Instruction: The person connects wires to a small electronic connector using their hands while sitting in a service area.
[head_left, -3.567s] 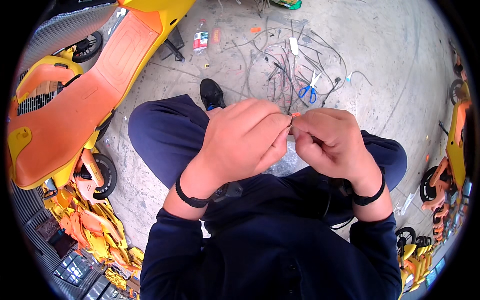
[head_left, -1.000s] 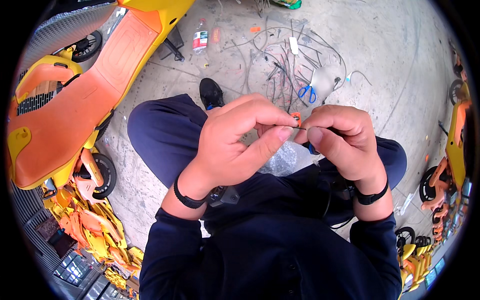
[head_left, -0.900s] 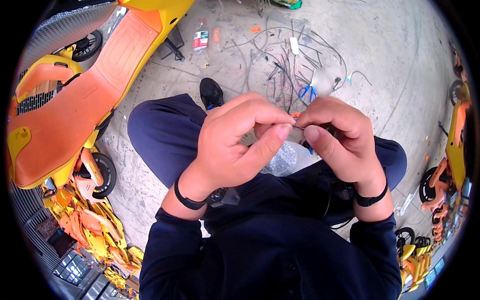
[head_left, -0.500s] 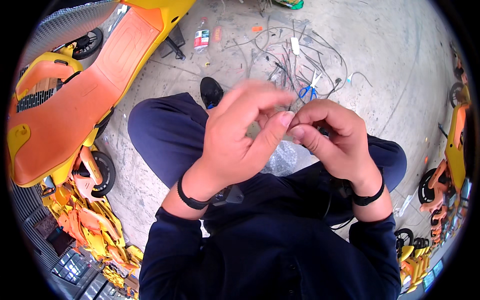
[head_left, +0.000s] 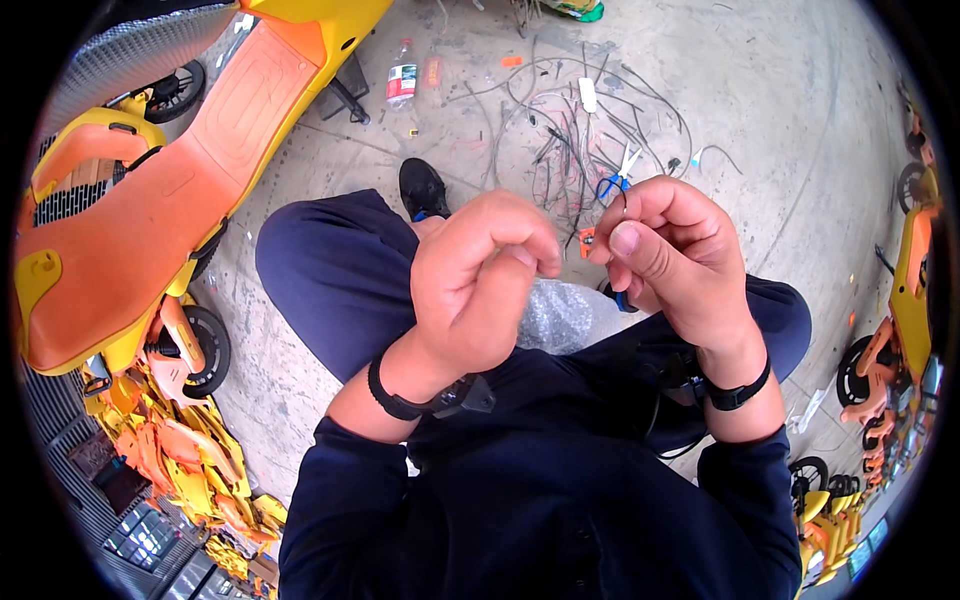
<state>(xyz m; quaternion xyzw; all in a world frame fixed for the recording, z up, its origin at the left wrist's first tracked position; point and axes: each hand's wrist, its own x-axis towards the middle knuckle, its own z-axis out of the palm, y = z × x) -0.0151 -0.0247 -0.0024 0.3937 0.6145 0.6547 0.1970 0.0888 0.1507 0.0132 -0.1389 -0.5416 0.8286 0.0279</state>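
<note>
My right hand is closed, thumb and forefinger pinching a thin dark wire that loops up from the fingertips. My left hand, just left of it, has its fingers curled toward the thumb; what, if anything, is inside is hidden. A small orange object shows between the hands. Just beyond them on the concrete floor lie blue-handled scissors and a tangle of cables, with a white rectangular piece among them. A crumpled clear plastic sheet lies between my legs.
An orange and yellow scooter body stands at my left, with a pile of similar parts behind it. More scooters line the right. A plastic bottle and a green bag are farther ahead.
My hands have drawn apart. The left has curled and pulled back left; the right has risen with the wire, which now stands up in a loop from its fingertips.
</note>
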